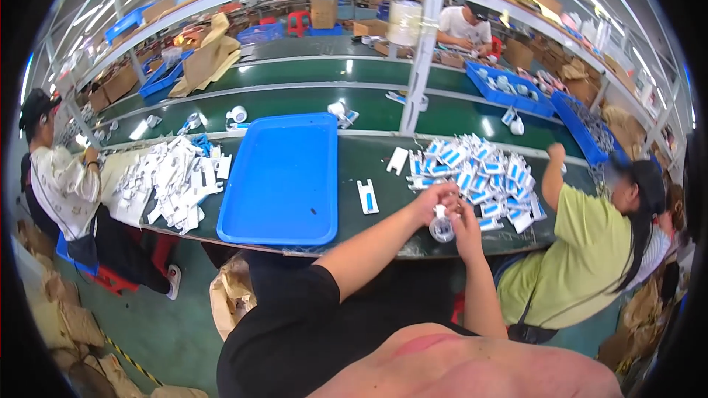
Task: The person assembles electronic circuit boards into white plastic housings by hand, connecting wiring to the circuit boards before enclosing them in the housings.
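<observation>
Near the front edge of the bench, my two hands come together around a small white part with a clear, round end. My left hand closes on its upper portion, fingers bent. From the right side my right hand grips it, the fingers partly hidden. Just beyond them spreads a heap of flat white-and-blue plastic pieces. One similar piece lies alone to the left of my hands, and a plain white one sits farther back.
A blue tray with small dark specks rests left of my arms. Beyond it is a pile of white pieces. Green conveyor belts carry scattered parts past a metal post. Co-workers sit at left and right.
</observation>
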Action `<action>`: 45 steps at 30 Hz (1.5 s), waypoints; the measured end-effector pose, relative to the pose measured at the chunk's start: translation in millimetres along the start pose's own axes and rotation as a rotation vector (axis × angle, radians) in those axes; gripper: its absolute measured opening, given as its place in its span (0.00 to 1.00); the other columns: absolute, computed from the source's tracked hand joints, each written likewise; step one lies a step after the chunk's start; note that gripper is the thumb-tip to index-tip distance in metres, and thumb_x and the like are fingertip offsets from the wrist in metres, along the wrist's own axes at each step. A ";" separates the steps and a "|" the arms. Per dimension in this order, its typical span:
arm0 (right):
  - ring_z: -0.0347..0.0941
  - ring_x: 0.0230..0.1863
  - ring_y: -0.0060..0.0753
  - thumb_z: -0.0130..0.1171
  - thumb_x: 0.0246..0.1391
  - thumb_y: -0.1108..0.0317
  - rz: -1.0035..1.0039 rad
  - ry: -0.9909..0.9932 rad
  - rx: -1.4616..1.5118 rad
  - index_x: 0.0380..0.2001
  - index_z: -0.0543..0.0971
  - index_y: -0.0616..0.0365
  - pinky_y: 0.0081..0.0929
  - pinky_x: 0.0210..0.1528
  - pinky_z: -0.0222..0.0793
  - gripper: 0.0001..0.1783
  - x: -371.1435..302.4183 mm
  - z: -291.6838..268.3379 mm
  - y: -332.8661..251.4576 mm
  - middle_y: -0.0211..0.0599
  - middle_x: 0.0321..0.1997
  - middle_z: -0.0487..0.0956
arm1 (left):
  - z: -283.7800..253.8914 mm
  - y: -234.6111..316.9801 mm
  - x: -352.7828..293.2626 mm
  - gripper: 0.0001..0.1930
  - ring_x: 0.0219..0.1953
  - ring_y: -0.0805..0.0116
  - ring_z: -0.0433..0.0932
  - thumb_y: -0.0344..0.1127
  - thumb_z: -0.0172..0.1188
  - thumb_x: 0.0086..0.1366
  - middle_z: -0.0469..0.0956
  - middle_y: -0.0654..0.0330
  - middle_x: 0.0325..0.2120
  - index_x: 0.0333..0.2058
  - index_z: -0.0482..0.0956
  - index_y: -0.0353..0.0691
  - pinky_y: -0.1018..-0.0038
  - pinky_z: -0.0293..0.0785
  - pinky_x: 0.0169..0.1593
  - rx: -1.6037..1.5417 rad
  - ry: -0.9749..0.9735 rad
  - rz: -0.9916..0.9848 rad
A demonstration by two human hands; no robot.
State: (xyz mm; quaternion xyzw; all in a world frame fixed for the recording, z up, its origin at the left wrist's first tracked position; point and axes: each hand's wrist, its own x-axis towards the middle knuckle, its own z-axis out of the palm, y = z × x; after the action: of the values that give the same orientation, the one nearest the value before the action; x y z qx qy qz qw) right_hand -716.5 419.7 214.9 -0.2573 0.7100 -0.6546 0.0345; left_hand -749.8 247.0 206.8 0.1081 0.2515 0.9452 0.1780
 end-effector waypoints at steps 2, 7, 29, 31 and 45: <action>0.75 0.52 0.23 0.60 0.67 0.65 -0.040 -0.037 0.035 0.62 0.71 0.60 0.24 0.52 0.72 0.23 6.7 -2.1 10.0 0.32 0.50 0.78 | 12.1 0.2 1.8 0.09 0.22 0.74 0.68 0.38 0.56 0.75 0.64 0.69 0.17 0.36 0.73 0.40 0.75 0.69 0.27 0.154 -0.159 0.039; 0.72 0.49 0.22 0.62 0.62 0.68 -0.040 -0.047 0.264 0.50 0.79 0.59 0.23 0.55 0.67 0.14 21.1 12.8 22.6 0.27 0.46 0.77 | 2.7 6.9 -6.1 0.08 0.23 0.73 0.69 0.36 0.55 0.75 0.65 0.68 0.18 0.35 0.74 0.41 0.75 0.67 0.27 0.165 0.010 0.133; 0.73 0.27 0.24 0.53 0.73 0.61 0.003 0.268 0.773 0.52 0.77 0.62 0.17 0.21 0.63 0.15 15.9 -15.2 53.6 0.34 0.39 0.79 | 28.7 -11.1 -14.5 0.09 0.16 0.75 0.73 0.37 0.58 0.72 0.72 0.66 0.17 0.33 0.78 0.39 0.74 0.74 0.21 0.465 0.162 -0.077; 0.74 0.28 0.27 0.53 0.74 0.60 -0.012 0.227 0.813 0.52 0.76 0.61 0.19 0.20 0.65 0.15 12.9 -18.8 52.7 0.34 0.39 0.79 | 28.9 -11.7 -12.7 0.09 0.16 0.75 0.73 0.37 0.58 0.72 0.73 0.66 0.18 0.33 0.78 0.38 0.74 0.75 0.21 0.458 0.131 -0.101; 0.63 0.24 0.22 0.53 0.73 0.62 0.050 0.086 0.968 0.44 0.77 0.60 0.22 0.29 0.61 0.11 12.5 -9.8 39.3 0.29 0.31 0.73 | 15.9 -7.0 -10.6 0.08 0.16 0.66 0.77 0.33 0.60 0.69 0.78 0.56 0.20 0.35 0.79 0.32 0.67 0.81 0.22 0.388 0.215 -0.174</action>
State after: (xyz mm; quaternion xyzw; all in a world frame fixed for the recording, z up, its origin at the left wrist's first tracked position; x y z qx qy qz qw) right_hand -743.6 423.9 182.7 -0.1673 0.3307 -0.9187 0.1367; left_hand -733.5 255.4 215.5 0.0166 0.4541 0.8665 0.2068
